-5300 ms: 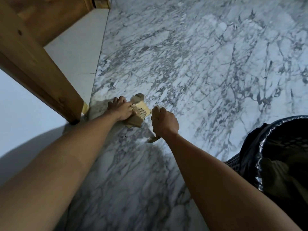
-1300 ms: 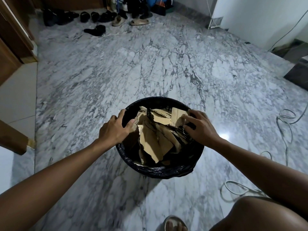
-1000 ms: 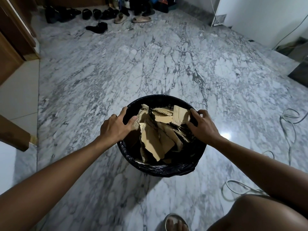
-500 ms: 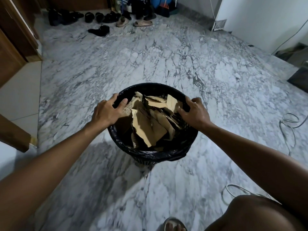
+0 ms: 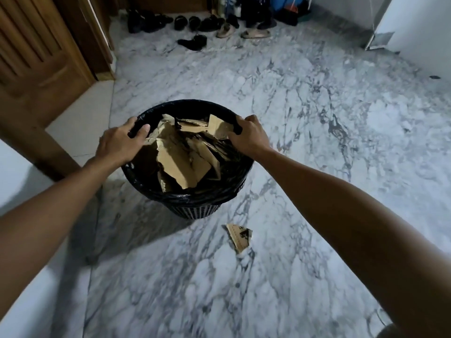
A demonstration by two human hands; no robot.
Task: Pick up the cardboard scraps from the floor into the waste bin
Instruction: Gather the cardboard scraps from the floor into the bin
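A round black waste bin (image 5: pixel 195 206) lined with a black bag stands out in front of me, filled with several brown cardboard scraps (image 5: pixel 180 159). My left hand (image 5: pixel 120 142) grips the bin's left rim, thumb hooked over the edge. On the right rim my right hand (image 5: pixel 249 135) grips the same way. One small cardboard scrap (image 5: pixel 240 236) with dark print lies on the marble floor just in front of the bin, to its right.
A wooden door and frame (image 5: pixel 36 57) stand at the left, with a wooden leg (image 5: pixel 36 145) near the bin. Several shoes (image 5: pixel 195 25) line the far wall. A white wall (image 5: pixel 415 23) rises at the right.
Both hands have carried the bin up and away to the left; a cardboard scrap on the floor has come into view in front of it.
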